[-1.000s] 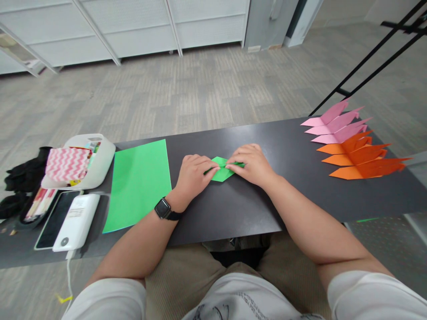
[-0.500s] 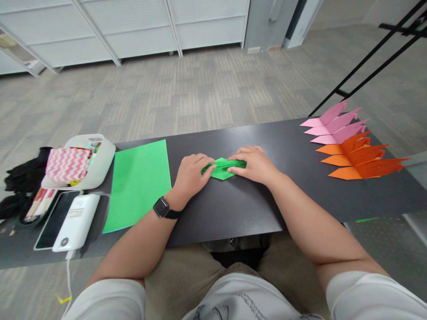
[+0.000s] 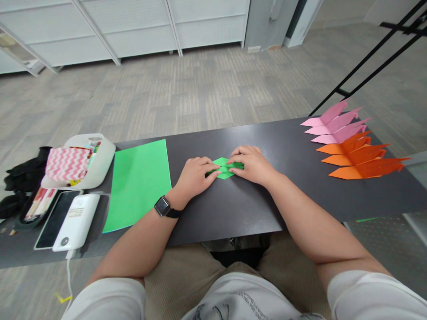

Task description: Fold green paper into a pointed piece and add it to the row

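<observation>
1. At the bottom of the frame, nearest, are the person's white short sleeves (image 3: 118, 298) and brown ribbed trousers (image 3: 178, 280), tucked under the dark grey flat tabletop (image 3: 230, 218).
2. In the lower left lies a white rounded power bank (image 3: 76, 222) with a cable plugged in, partly over a dark-screened phone (image 3: 55, 224).
3. Left of centre, a large, flat, bright green paper sheet (image 3: 140, 184) lies beside the left forearm, which wears a black square-faced watch (image 3: 162, 206).
4. At mid-frame, a small folded piece of bright green paper (image 3: 224, 174) rests on the tabletop. The left hand (image 3: 191, 175) pinches its left end between thumb and fingers; the right hand (image 3: 251, 164) pinches its right end. The hands are near each other but not touching.
5. The step in hand looks like shaping a fold along the middle, where the layers part in a narrow slit. The next move seems to call for matching the two ends evenly, then firm thumb pressure on the crease.
6. At right, orange folded-paper figures (image 3: 362, 162) stand in a row, with pink folded-paper figures (image 3: 340, 122) just beyond.
7. Farthest, across grey patterned carpet (image 3: 200, 89), white panelled cabinets (image 3: 133, 22) fill the upper left.
</observation>
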`<action>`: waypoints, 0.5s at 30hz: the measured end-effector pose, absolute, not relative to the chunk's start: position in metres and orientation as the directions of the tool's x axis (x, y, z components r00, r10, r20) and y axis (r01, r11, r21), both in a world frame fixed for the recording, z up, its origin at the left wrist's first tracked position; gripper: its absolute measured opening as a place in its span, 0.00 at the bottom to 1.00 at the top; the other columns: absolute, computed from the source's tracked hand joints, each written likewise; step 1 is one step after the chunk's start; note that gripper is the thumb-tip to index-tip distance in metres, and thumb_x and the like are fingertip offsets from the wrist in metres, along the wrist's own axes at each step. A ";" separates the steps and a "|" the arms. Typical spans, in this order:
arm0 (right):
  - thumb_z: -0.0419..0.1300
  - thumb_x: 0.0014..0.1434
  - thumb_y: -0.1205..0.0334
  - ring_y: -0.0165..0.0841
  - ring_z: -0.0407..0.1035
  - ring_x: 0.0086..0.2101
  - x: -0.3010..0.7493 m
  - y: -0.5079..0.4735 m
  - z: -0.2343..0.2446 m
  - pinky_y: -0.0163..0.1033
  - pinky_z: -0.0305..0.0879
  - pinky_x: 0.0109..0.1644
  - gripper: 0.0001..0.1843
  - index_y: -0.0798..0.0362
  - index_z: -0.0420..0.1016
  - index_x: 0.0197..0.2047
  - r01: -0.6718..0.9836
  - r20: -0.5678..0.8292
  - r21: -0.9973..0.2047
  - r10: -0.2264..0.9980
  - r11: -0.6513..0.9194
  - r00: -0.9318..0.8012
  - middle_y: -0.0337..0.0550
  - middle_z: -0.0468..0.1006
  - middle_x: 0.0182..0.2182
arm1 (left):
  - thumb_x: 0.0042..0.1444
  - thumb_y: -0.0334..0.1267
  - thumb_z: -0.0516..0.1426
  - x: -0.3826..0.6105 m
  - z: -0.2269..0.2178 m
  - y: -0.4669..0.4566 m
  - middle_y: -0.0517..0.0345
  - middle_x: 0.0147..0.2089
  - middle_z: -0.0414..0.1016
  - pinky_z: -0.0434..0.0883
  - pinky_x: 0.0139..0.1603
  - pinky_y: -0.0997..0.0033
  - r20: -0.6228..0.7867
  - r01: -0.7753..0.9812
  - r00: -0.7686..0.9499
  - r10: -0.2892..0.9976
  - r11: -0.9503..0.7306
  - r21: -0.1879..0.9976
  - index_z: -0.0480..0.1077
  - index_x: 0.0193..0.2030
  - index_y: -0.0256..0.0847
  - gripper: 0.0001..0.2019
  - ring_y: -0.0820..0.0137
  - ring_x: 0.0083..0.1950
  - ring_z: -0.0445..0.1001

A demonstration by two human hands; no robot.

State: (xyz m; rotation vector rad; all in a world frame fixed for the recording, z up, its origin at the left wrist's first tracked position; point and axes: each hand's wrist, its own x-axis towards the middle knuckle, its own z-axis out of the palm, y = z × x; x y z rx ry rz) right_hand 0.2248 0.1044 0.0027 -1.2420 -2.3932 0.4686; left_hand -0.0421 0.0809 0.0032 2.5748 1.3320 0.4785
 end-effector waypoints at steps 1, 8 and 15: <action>0.73 0.63 0.60 0.45 0.72 0.52 0.224 0.104 0.001 0.55 0.59 0.58 0.10 0.41 0.87 0.48 0.697 0.190 -0.459 0.827 0.551 -0.529 0.43 0.81 0.50 | 0.75 0.47 0.58 -0.041 0.003 0.081 0.54 0.52 0.84 0.70 0.54 0.56 0.188 0.755 0.540 0.820 -0.571 0.321 0.84 0.54 0.50 0.13 0.61 0.51 0.79; 0.72 0.62 0.62 0.46 0.71 0.53 0.221 0.103 0.000 0.56 0.60 0.60 0.10 0.41 0.86 0.47 0.702 0.176 -0.442 0.821 0.559 -0.543 0.43 0.80 0.51 | 0.73 0.42 0.60 -0.033 -0.003 0.087 0.54 0.49 0.82 0.68 0.50 0.57 0.170 0.777 0.544 0.822 -0.570 0.268 0.84 0.55 0.51 0.11 0.61 0.49 0.79; 0.72 0.64 0.59 0.46 0.70 0.53 0.217 0.104 -0.004 0.55 0.60 0.57 0.09 0.39 0.88 0.47 0.706 0.198 -0.446 0.830 0.550 -0.521 0.44 0.80 0.50 | 0.73 0.43 0.61 -0.032 -0.005 0.089 0.53 0.50 0.80 0.67 0.51 0.56 0.181 0.779 0.552 0.814 -0.581 0.236 0.84 0.55 0.52 0.11 0.59 0.50 0.75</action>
